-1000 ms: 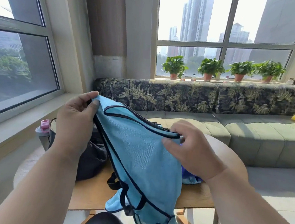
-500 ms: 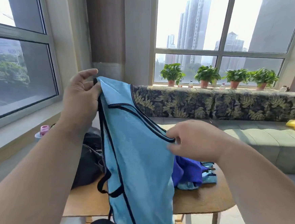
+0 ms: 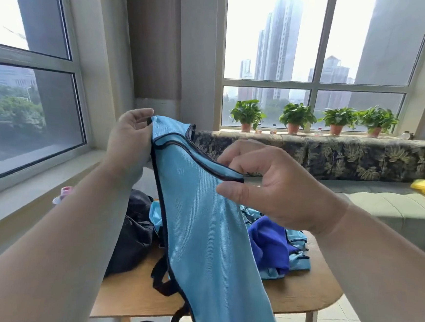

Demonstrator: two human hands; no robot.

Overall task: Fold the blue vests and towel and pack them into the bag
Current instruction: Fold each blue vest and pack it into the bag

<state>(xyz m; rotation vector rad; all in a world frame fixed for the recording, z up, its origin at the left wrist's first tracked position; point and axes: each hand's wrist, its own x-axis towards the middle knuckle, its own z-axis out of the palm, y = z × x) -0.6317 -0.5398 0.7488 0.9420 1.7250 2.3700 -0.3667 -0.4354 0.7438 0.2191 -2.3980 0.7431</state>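
The light-blue mesh vest with dark piping hangs in the air above the wooden bench, pinched at its top edge by both hands: the left hand at about 10 o'clock, the right hand at about 2 o'clock, thumb and fingers nipping the piped hem. It looks thin, limp and slippery, so the firmer trim is likely the best hold. A black fabric bag lies at 9 o'clock; a royal-blue towel lies crumpled on another pale-blue vest at 3 o'clock.
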